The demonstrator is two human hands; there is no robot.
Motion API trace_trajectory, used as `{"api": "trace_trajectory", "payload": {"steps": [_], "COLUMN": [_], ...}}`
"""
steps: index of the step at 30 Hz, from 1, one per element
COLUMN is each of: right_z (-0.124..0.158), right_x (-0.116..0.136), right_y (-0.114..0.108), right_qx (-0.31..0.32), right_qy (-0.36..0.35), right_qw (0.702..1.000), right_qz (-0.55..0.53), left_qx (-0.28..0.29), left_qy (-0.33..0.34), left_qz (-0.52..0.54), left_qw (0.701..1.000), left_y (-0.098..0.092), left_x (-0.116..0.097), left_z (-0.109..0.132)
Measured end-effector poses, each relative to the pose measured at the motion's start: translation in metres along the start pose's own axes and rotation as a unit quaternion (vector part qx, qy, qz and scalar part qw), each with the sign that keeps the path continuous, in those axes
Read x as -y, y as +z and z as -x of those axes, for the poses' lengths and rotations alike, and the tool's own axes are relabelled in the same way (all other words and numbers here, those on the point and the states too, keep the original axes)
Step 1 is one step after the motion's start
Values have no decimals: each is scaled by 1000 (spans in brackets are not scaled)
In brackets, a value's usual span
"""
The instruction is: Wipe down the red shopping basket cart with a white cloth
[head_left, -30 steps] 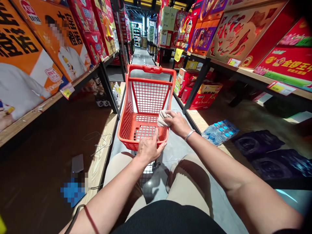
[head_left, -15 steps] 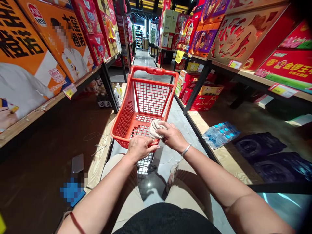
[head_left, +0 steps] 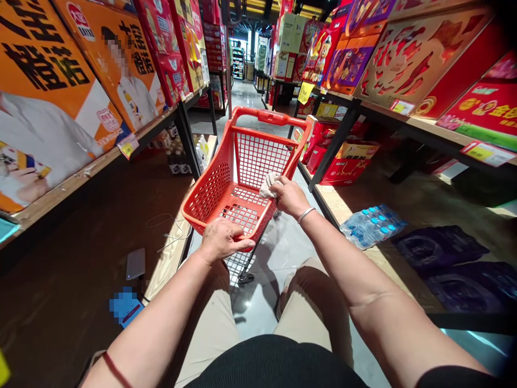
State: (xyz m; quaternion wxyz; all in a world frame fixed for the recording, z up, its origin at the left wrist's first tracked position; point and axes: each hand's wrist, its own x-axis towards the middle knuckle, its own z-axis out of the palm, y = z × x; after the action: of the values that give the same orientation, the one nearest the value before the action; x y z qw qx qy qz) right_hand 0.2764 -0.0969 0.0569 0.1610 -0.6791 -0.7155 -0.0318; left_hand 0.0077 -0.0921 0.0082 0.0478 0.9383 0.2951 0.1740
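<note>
A red plastic shopping cart (head_left: 210, 195) stands in front of me, its basket holding nothing that I can see. My left hand (head_left: 221, 238) is closed over the cart's near rim, with the thumb stretched along the outside. In my right hand (head_left: 291, 199) is a bunched, off-white cloth (head_left: 267, 186), pressed against the cart's right-hand rim. Part of the cloth is hidden by the fingers. The cart's handle bar (head_left: 264, 116) is on the far side, away from both hands.
Shelves with orange drink cartons (head_left: 117, 64) and red gift boxes (head_left: 480, 113) flank the narrow aisle. A shrink-wrapped pack of water bottles (head_left: 372, 225) lies on the lower right shelf. On the lower left are a pale flat device (head_left: 135, 264), a blue object (head_left: 128, 308) and a thin cable (head_left: 180, 230).
My right hand has slid the cloth forward along the cart's right rim, away from my left hand. The cart has turned slightly, and my left hand stays at the near rim.
</note>
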Motion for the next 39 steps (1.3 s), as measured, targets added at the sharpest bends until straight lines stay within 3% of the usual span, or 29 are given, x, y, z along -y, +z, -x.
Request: {"api": "trace_trajectory", "payload": {"steps": [5,9,13,17,22,27,30,33,39], "right_z": [11,26,48,59,46,22,16,25,77], "right_x": [17,29,46,46,-8,-92,-111,-84,22], "right_y": [5,16,27,24,6,-24,-32,-18,47], "right_qx": [-17,-46,-52,-32,-48,-123,-163,-158,-137], "right_qy": [30,73,51,-6,-5,126,203,194,35], "right_qw": [999,996,997,999,998,982,964,968,983], "right_qz": [18,9,-10,6,51,62,44,15,-120], "left_qx": [-13,-49,0,68,75,43,43,58,61], "left_qy": [-3,-24,-64,-63,-46,-30,-27,-28,-28], "left_qz": [27,53,10,9,48,76,87,94,91], "left_qw": [1000,997,998,996,995,996,995,993,994], "left_y": [-6,-3,-4,-13,-12,-2,-1,-1,0], "left_x": [20,7,-13,-16,-7,-6,-6,-7,-5], "left_z": [4,2,-6,-14,-20,-23,-24,-26,-26]}}
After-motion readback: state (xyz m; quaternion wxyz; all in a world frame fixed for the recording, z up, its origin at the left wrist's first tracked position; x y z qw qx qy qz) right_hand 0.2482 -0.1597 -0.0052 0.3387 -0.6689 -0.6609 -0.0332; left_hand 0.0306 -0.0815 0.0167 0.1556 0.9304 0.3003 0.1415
